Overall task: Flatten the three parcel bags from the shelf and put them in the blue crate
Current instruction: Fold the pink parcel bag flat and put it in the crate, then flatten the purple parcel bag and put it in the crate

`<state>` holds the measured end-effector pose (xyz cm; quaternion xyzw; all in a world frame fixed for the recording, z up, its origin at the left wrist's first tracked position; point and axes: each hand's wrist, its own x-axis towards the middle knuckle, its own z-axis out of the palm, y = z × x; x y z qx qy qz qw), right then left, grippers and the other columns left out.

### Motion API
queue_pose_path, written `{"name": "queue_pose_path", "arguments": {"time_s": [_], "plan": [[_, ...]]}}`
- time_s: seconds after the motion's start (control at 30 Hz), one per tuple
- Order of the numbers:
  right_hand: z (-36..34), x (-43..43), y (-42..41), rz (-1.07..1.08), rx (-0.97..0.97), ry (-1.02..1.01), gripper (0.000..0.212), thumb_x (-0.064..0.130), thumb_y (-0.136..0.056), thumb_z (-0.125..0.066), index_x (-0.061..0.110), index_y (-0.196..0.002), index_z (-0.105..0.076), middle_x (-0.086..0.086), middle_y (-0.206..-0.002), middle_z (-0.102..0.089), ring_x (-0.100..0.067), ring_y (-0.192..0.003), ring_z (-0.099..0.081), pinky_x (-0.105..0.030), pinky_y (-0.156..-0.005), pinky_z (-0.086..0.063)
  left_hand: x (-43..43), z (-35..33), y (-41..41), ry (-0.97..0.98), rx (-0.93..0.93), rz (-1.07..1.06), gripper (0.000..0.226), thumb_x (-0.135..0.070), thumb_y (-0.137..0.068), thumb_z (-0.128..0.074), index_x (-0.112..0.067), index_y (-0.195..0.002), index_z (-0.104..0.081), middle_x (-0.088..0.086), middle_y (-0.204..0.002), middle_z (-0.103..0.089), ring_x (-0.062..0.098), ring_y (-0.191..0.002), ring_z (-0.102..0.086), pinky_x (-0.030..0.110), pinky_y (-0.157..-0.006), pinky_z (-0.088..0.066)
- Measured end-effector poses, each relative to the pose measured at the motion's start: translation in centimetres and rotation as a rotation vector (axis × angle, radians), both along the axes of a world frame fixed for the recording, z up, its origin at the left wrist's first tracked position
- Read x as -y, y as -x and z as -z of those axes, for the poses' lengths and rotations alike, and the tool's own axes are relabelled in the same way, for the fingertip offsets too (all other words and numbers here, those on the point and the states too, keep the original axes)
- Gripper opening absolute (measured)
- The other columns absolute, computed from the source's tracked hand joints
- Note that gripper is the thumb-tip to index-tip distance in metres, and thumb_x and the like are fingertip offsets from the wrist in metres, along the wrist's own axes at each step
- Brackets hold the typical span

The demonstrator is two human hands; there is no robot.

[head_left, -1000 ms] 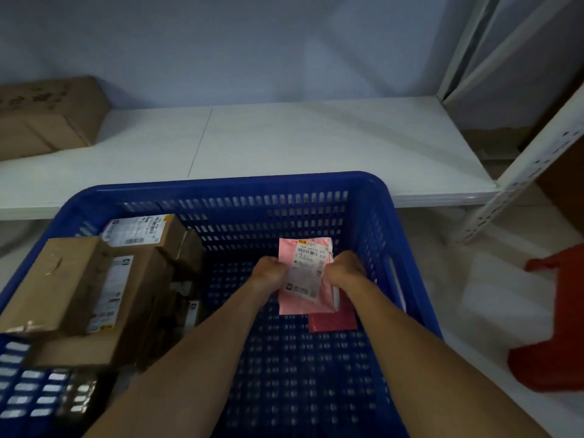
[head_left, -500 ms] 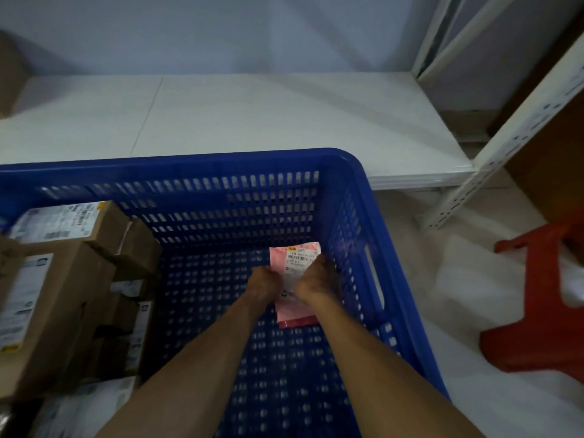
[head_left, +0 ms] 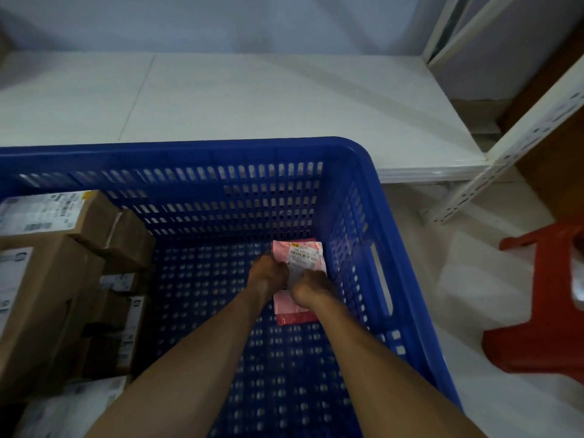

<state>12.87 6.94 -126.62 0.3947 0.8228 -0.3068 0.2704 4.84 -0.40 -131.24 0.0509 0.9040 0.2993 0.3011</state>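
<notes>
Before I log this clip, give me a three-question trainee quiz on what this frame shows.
1. True or false: both hands press a pink plastic parcel bag with a white shipping label down inside the blue perforated plastic crate.
2. Which side of the crate holds the brown cardboard boxes? A) the person's left B) the person's right C) the far wall
3. Fill in: the white shelf board behind the crate carries ____ parcel bags in view.

Key
1. True: the left hand and right hand both rest on it, with a darker red bag showing beneath.
2. A
3. No
</notes>
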Motion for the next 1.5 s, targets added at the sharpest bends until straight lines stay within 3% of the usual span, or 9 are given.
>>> {"name": "queue_pose_path", "arguments": {"time_s": [0.13,0.27,0.47,0.67,0.93,1.03,1.2,1.37,1.5], "plan": [[-2.2,0.2,-0.1,0.001,-0.043,-0.015,0.049,0.031,-0.095,-0.05,0.017,-0.142,-0.053,-0.011,-0.143,-0.051,-0.035,-0.124,-0.056,-0.042,-0.097,-0.053,0.7,-3.0,-0.3,0.069,-0.089,0.02,0.044,-0.022,-0.098,-0.055,0.0,-0.136,-0.055,0.021,-0.139,-0.057,0.038,-0.121,-0.061,0.038,-0.096,-0.051],[-7.2,0.7,-0.7,0.083,-0.255,0.008,0.044,0.014,-0.095,-0.051,0.011,-0.138,-0.057,-0.012,-0.141,-0.057,-0.034,-0.123,-0.059,-0.034,-0.097,-0.051,2.1,-9.8,-0.5,0.112,-0.198,0.1,0.034,-0.023,-0.099,-0.05,-0.007,-0.126,-0.061,0.012,-0.136,-0.055,0.033,-0.122,-0.057,0.04,-0.095,-0.051],[-19.9,2.0,-1.9,0.065,-0.395,-0.079,0.021,0.017,-0.096,-0.048,0.008,-0.098,-0.068,-0.013,-0.101,-0.072,-0.032,-0.094,-0.069,-0.033,-0.069,-0.048,3.4,-23.4,-1.7,0.095,-0.161,0.062,0.029,-0.026,-0.101,-0.052,-0.009,-0.084,-0.069,0.009,-0.084,-0.071,0.024,-0.075,-0.067,0.034,-0.066,-0.054],[-37.1,0.5,-3.5,-0.006,-0.317,-0.121,0.027,0.03,-0.101,-0.047,0.016,-0.084,-0.062,-0.005,-0.08,-0.063,-0.024,-0.076,-0.065,-0.03,-0.058,-0.046,3.8,-40.0,-2.6,0.121,-0.061,0.128,0.044,-0.023,-0.102,-0.051,-0.016,-0.06,-0.04,0.003,-0.055,-0.04,0.019,-0.047,-0.036,0.031,-0.052,-0.034],[-61.1,-2.1,-4.2,-0.04,-0.238,-0.115,0.02,0.022,-0.095,-0.054,0.009,-0.104,-0.066,-0.012,-0.107,-0.069,-0.029,-0.095,-0.067,-0.03,-0.069,-0.051,1.2,-64.4,-3.4,0.059,-0.027,0.19,0.025,-0.024,-0.1,-0.053,-0.006,-0.094,-0.069,0.011,-0.093,-0.071,0.021,-0.077,-0.062,0.032,-0.069,-0.052],[-69.7,-3.1,-4.5,-0.045,-0.261,-0.129,0.022,0.024,-0.096,-0.055,0.009,-0.106,-0.066,-0.012,-0.108,-0.069,-0.026,-0.087,-0.063,-0.03,-0.07,-0.05,-0.2,-72.5,-3.3,0.026,-0.022,0.193,0.026,-0.022,-0.096,-0.055,-0.003,-0.101,-0.071,0.013,-0.1,-0.074,0.022,-0.079,-0.064,0.029,-0.068,-0.049],[-83.3,-3.9,-5.2,-0.03,-0.312,-0.182,0.03,0.024,-0.096,-0.05,0.007,-0.116,-0.065,-0.014,-0.117,-0.068,-0.032,-0.105,-0.065,-0.03,-0.074,-0.044,-1.6,-85.3,-3.6,-0.004,-0.037,0.206,0.03,-0.024,-0.098,-0.054,-0.003,-0.111,-0.071,0.013,-0.11,-0.074,0.029,-0.102,-0.071,0.033,-0.081,-0.056],[-93.7,-3.9,-5.4,-0.051,-0.355,-0.278,0.029,0.022,-0.097,-0.05,0.008,-0.118,-0.064,-0.012,-0.119,-0.068,-0.031,-0.109,-0.065,-0.032,-0.081,-0.048,-2.0,-95.7,-3.5,-0.008,-0.137,0.223,0.022,-0.017,-0.091,-0.053,-0.003,-0.099,-0.069,0.013,-0.107,-0.074,0.024,-0.09,-0.067,0.029,-0.07,-0.049],[-101.5,-3.3,-4.6,-0.053,-0.424,-0.369,0.027,0.023,-0.1,-0.049,0.009,-0.117,-0.066,-0.01,-0.113,-0.07,-0.025,-0.087,-0.061,-0.029,-0.073,-0.044,-1.1,-104.4,-2.0,-0.057,-0.273,0.193,0.024,-0.019,-0.092,-0.058,-0.009,-0.109,-0.071,0.009,-0.107,-0.073,0.025,-0.095,-0.069,0.034,-0.082,-0.059]]}}
